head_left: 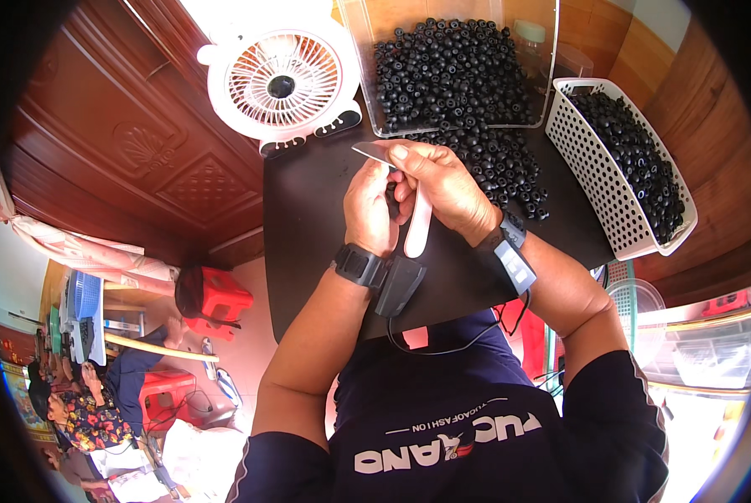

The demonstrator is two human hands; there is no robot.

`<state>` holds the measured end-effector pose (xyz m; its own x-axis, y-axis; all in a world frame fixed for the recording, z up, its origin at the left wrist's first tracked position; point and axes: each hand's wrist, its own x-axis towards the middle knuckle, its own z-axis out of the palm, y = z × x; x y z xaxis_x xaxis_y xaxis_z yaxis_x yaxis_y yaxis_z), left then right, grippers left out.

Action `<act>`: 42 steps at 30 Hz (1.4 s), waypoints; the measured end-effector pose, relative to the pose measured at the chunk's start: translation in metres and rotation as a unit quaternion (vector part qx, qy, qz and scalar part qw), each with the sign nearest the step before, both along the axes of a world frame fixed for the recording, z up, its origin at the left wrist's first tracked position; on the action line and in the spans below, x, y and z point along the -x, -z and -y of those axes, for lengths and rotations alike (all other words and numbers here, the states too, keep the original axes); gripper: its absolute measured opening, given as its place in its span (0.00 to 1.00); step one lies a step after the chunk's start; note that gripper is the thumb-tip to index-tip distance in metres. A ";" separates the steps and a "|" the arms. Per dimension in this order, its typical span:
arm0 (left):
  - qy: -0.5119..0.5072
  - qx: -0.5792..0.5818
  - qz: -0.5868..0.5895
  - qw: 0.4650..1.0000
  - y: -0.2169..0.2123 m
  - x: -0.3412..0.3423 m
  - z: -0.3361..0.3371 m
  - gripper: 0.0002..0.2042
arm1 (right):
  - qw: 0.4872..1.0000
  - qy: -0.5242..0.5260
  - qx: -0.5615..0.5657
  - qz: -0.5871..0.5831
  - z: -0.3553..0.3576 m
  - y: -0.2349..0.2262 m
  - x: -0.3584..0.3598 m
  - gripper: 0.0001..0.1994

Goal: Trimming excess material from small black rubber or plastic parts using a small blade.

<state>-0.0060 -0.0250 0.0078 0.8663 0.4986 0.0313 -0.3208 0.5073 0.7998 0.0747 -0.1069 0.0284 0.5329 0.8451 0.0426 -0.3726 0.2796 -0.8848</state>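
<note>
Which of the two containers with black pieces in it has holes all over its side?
The white basket at the right: its side is dotted with holes, whereas the clear bin has plain see-through walls.

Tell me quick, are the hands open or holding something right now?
Left hand: partly curled; what's inside is too hidden to tell.
Right hand: closed, holding the pink-handled knife.

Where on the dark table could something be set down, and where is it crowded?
Bare dark table shows left of the left hand, below the fan. Another patch lies between the right forearm, the loose black beads and the white basket. It is crowded where those beads lie before the clear bin.
</note>
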 end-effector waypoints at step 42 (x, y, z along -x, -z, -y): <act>0.007 0.052 0.031 0.998 0.000 -0.004 0.003 0.13 | 0.999 -0.005 -0.024 0.036 0.001 0.010 -0.008 0.13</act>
<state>-0.0024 -0.0276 0.0076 0.8714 0.4893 0.0347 -0.3605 0.5908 0.7218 0.0823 -0.1083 0.0184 0.5181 0.8466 0.1217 -0.3108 0.3189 -0.8954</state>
